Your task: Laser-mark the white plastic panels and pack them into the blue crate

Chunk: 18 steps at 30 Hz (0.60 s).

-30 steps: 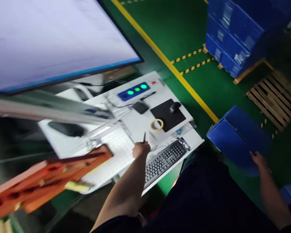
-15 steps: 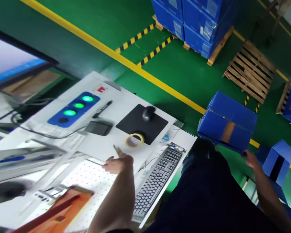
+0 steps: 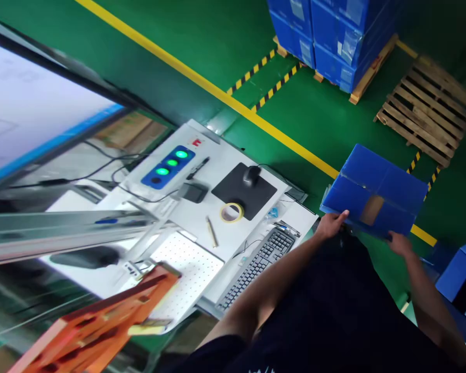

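Note:
A blue corrugated box (image 3: pixel 390 184) with a brown tape patch is in front of my body, its flaps closed. My left hand (image 3: pixel 332 225) grips its near left edge, with the thumb on top. My right hand (image 3: pixel 399 244) holds the near edge further right; its fingertips are partly hidden by the box. On the white workbench (image 3: pixel 233 246) lies a slim yellowish tool (image 3: pixel 212 231), perhaps a cutter knife, beside a roll of yellow tape (image 3: pixel 239 212). Neither hand touches these.
A keyboard (image 3: pixel 262 264), a mouse (image 3: pixel 251 176) on a black pad and a panel with green lights (image 3: pixel 169 167) occupy the bench. An orange frame (image 3: pixel 112 316) and a monitor (image 3: pixel 34 109) stand left. Beyond are stacked blue boxes (image 3: pixel 334 46), a wooden pallet (image 3: pixel 427 111) and another blue box (image 3: pixel 460 274).
My left hand has let go of the slim tool on the bench and moved right to grip the box. My right hand still holds the box. The view has shifted left.

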Available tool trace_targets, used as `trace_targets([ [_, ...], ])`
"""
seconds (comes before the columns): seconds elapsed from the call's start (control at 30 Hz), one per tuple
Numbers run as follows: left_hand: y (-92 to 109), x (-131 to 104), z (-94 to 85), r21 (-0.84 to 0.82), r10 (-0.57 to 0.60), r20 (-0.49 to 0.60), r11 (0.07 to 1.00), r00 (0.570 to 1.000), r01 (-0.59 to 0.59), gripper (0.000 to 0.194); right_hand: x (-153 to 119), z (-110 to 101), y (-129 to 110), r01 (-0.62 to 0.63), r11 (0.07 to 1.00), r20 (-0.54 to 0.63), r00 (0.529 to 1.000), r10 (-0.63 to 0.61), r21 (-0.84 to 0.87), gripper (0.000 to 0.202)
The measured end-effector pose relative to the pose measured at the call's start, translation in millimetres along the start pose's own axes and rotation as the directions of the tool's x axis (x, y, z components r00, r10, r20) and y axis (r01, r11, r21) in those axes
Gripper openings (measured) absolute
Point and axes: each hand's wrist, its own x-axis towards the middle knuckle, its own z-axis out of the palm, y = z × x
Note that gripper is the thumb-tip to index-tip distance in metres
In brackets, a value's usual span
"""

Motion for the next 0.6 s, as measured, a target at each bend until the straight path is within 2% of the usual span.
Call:
trace_targets([
  [0.07, 14.7, 6.2, 26.3, 0.005, -0.025, -0.046, 1.000, 0.999, 0.025, 0.050, 11.4, -9.4, 10.3, 0.059, 0.998, 0.029, 0.998, -0.059, -0.009, 0.035],
  [0.1, 18.7, 8.8, 32.1, 0.008, -0.035, -0.088, 0.999, 0.995, 0.036, 0.046, 17.4, -13.5, 15.9, 0.088, 0.996, 0.042, 0.995, -0.087, -0.007, 0.034],
  [0.17, 20.7, 12.1, 28.6, 0.011, -0.065, -0.197, 0.998, 0.978, 0.069, 0.039, 30.3, -20.8, 28.0, 0.144, 0.990, 0.060, 0.988, -0.144, 0.011, 0.035],
  [0.23, 18.6, 11.8, 7.6, 0.008, -0.112, -0.339, 0.993, 0.934, 0.121, 0.036, 44.1, -26.9, 40.5, 0.200, 0.979, 0.076, 0.976, -0.203, 0.043, 0.035],
  [0.27, 17.7, 10.2, -7.5, 0.007, -0.133, -0.422, 0.989, 0.897, 0.150, 0.035, 50.9, -29.7, 46.5, 0.226, 0.972, 0.083, 0.969, -0.231, 0.065, 0.035],
  [0.37, 22.7, 2.1, -55.0, 0.033, -0.123, -0.683, 0.979, 0.720, 0.199, 0.032, 68.0, -38.0, 59.9, 0.317, 0.933, 0.091, 0.938, -0.335, 0.167, 0.044],
  [0.4, 27.7, 0.5, -67.0, 0.057, -0.089, -0.741, 0.979, 0.666, 0.195, 0.029, 71.9, -40.8, 62.0, 0.356, 0.909, 0.083, 0.921, -0.381, 0.218, 0.050],
  [0.43, 34.2, 0.8, -75.4, 0.086, -0.048, -0.776, 0.980, 0.629, 0.182, 0.024, 74.9, -43.5, 62.7, 0.397, 0.876, 0.068, 0.900, -0.430, 0.274, 0.056],
  [0.47, 42.0, 3.9, -79.8, 0.117, -0.008, -0.789, 0.980, 0.614, 0.163, 0.018, 76.9, -45.8, 62.1, 0.436, 0.837, 0.050, 0.877, -0.477, 0.330, 0.060],
  [0.5, 50.6, 10.6, -80.1, 0.143, 0.025, -0.783, 0.980, 0.621, 0.141, 0.013, 78.1, -47.5, 60.4, 0.466, 0.799, 0.032, 0.856, -0.515, 0.380, 0.062],
  [0.57, 69.1, 35.9, -70.7, 0.175, 0.057, -0.727, 0.979, 0.684, 0.104, 0.006, 79.0, -48.6, 54.7, 0.492, 0.742, 0.001, 0.833, -0.553, 0.454, 0.061],
  [0.6, 78.3, 54.4, -62.6, 0.182, 0.057, -0.685, 0.979, 0.727, 0.095, 0.011, 79.0, -47.8, 51.2, 0.490, 0.729, -0.012, 0.833, -0.553, 0.478, 0.060],
])
